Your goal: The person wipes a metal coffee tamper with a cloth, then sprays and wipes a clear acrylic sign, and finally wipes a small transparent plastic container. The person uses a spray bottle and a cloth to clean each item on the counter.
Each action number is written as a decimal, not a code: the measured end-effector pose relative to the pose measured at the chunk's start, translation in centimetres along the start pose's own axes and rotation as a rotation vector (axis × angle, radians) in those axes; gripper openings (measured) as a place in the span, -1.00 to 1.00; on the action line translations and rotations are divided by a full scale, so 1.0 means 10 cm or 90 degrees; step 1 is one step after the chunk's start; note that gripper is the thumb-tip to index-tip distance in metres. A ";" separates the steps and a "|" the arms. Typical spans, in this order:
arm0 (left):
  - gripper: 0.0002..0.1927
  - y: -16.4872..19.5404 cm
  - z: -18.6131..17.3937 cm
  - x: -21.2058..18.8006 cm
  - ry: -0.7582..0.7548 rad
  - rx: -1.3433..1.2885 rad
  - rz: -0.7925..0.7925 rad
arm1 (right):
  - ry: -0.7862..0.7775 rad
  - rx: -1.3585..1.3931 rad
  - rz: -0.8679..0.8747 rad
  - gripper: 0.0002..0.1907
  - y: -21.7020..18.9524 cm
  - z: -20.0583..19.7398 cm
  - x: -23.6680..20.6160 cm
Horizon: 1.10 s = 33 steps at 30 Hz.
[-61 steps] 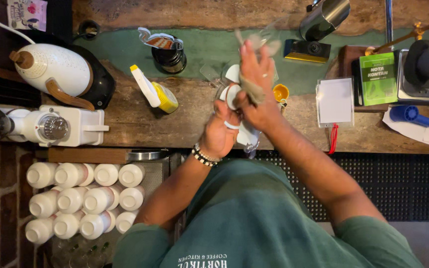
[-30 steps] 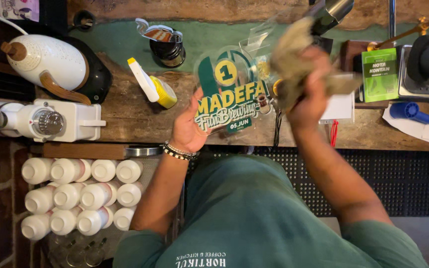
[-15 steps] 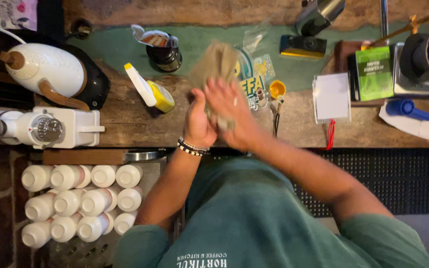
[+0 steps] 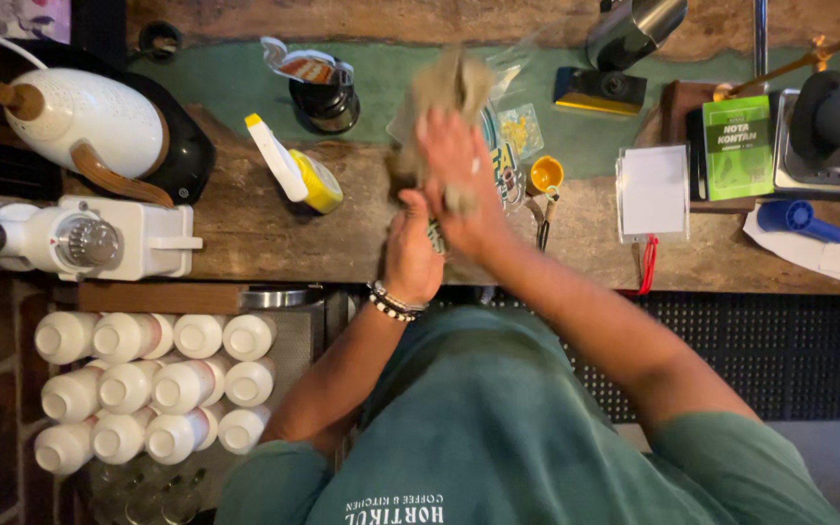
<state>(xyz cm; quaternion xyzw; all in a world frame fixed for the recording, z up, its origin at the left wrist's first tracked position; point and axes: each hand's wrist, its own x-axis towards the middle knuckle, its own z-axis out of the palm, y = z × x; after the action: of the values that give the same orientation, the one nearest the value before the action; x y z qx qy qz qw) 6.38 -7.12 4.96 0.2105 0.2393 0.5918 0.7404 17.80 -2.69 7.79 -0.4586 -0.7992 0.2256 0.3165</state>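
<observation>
Currently your right hand (image 4: 459, 180) is pressed flat on a crumpled grey-brown cloth (image 4: 439, 97), fingers spread over it, rubbing it against a green printed card (image 4: 504, 165) that stands up from the wooden counter (image 4: 245, 228). Your left hand (image 4: 410, 255) is closed around the lower edge of that card and steadies it from below; a beaded bracelet (image 4: 389, 301) sits at the wrist.

Location of the work: centre of the counter, just in front of your chest, with a small yellow cup (image 4: 544, 175) touching or just beside the card on its right.

Progress, as a judgement: wiping is in hand, not finished. The cloth covers most of the card's face, so you cannot tell how much of it is clean. Only the right edge shows, and it is blurred. Neither cloth nor card has been set down.

Surroundings: a yellow spray bottle (image 4: 294, 175) lies to the left, near but apart. A white kettle (image 4: 85, 117) and a white grinder (image 4: 99, 241) stand at far left. White bottles (image 4: 148, 384) are packed below the counter.
</observation>
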 end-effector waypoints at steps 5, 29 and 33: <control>-0.16 -0.05 -0.07 0.08 0.037 0.031 0.019 | 0.062 0.047 0.005 -0.35 -0.01 0.11 -0.03; -0.11 0.20 -0.08 -0.01 -0.012 -0.019 0.043 | 0.136 -0.014 0.043 -0.43 0.66 0.36 -0.11; -0.13 0.17 -0.18 0.05 0.032 -0.010 0.031 | 0.036 -0.035 -0.059 -0.37 0.24 0.45 -0.70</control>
<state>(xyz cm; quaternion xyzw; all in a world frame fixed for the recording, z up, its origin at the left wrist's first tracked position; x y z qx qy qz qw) 4.09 -6.18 4.51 0.1957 0.2480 0.6168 0.7210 18.61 -7.98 1.01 -0.4356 -0.8162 0.1757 0.3364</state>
